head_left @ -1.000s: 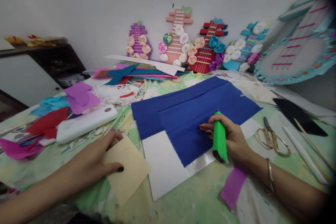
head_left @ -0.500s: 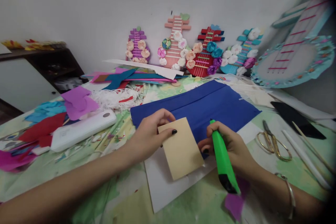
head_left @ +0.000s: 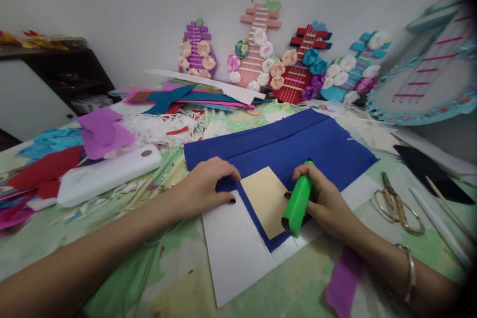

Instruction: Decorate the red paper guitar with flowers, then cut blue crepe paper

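Observation:
A cream rectangular card (head_left: pixel 265 202) lies flat on a large dark blue sheet (head_left: pixel 238 146), near its front corner. White board (head_left: pixel 238 268) shows beneath the blue sheet. My left hand (head_left: pixel 208 186) rests at the card's left, thumb and fingers apart, with nothing held between them. In my right hand (head_left: pixel 322 191) is a green marker (head_left: pixel 298 203), its thick black end toward me and over the card's right edge. A fingertip of that hand is close to the card's right edge.
Gold-handled scissors (head_left: pixel 398 206) lie at the right, beside a white stick and a black sheet (head_left: pixel 434 174). On the left are a white glue gun-like device (head_left: pixel 108 176), paper scraps and white string (head_left: pixel 164 129). Decorated paper instruments (head_left: pixel 257 54) lean against the wall.
The cream card has gone from my left hand down onto the blue sheet. My left hand has let go of it and opened. The marker has swung leftward over the card's edge.

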Demonstrator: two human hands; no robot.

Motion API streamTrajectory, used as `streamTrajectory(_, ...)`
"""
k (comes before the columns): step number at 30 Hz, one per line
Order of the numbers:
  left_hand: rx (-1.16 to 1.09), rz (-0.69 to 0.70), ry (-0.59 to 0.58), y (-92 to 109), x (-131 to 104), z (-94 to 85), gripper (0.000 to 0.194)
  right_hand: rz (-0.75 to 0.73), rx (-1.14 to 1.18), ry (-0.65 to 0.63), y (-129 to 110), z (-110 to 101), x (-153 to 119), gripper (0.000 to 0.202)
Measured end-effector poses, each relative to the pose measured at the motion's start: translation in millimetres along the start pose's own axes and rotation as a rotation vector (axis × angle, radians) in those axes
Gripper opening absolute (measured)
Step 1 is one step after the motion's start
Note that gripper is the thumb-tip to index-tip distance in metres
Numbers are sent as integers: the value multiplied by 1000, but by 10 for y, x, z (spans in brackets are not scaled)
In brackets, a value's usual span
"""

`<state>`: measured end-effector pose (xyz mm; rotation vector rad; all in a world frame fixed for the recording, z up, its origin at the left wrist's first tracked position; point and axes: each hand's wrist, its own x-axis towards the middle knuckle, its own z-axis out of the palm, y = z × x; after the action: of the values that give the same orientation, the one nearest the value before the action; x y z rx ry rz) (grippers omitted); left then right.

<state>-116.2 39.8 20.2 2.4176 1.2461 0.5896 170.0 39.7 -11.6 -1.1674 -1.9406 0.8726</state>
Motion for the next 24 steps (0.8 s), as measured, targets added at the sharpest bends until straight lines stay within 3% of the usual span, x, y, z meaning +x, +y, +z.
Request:
streamTrajectory(3, 11, 84, -15, -77, -32, 34, 8, 15, -11, -38, -1, -8, -10, 30)
streamTrajectory(18, 85, 219, 130, -142, -38, 124, 23, -54, -166, -95, -36, 8, -41, 32)
streamTrajectory(24, 59, 252, 127, -133, -43, 128, 29, -84, -227, -110, -32, 7, -57, 36)
